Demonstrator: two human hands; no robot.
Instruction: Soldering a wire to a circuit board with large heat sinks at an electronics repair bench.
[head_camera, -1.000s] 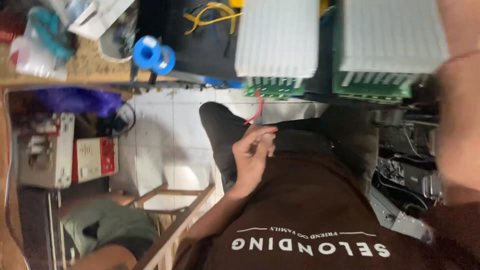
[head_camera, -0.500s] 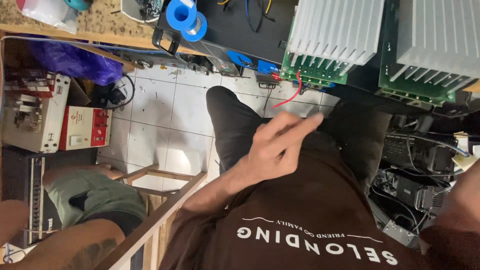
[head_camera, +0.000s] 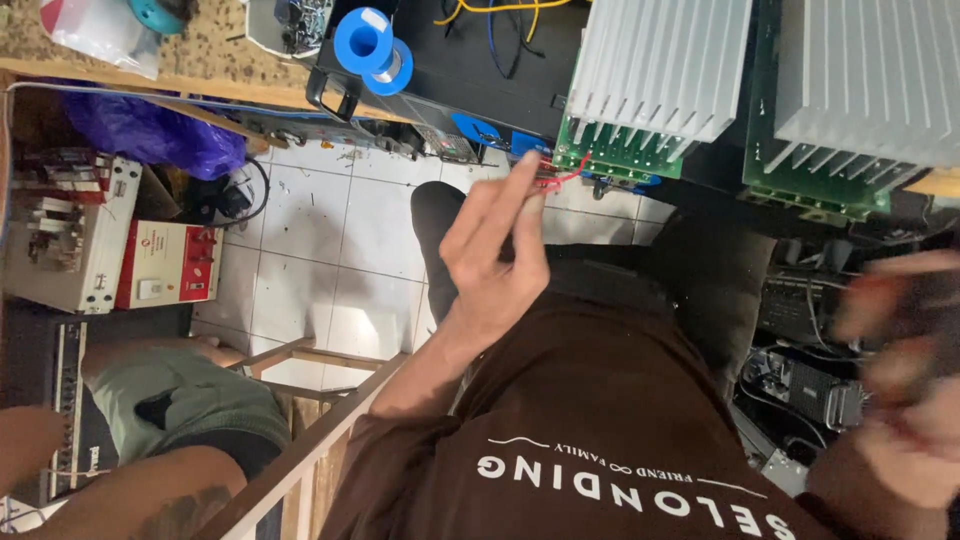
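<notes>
L hand (head_camera: 495, 255): frame centre, raised over lap; fingers (head_camera: 510, 195) extended toward 12 o'clock, tips loosely pinched on red wire.
Red wire (head_camera: 562, 178): thin, at lower edge of near board; runs from fingertips toward 2 o'clock.
Near board (head_camera: 615, 160): green PCB at 12 o'clock, under ribbed heatsink (head_camera: 660, 65).
2nd board (head_camera: 815, 185): green PCB at 2 o'clock, well apart from L hand, w/ own heatsink (head_camera: 875, 80).
R hand (head_camera: 905, 400): 4 o'clock, at frame edge, motion-blurred; finger state cannot be told.
Blue spool (head_camera: 372, 45): 11 o'clock, on black case (head_camera: 450, 70).
Floor (head_camera: 330, 230): white tile, 9 o'clock of L hand.
Red box (head_camera: 165, 265): 9 o'clock, beside beige unit (head_camera: 65, 235).
Other person: knee in green shorts (head_camera: 180, 400), 8 o'clock.
</notes>
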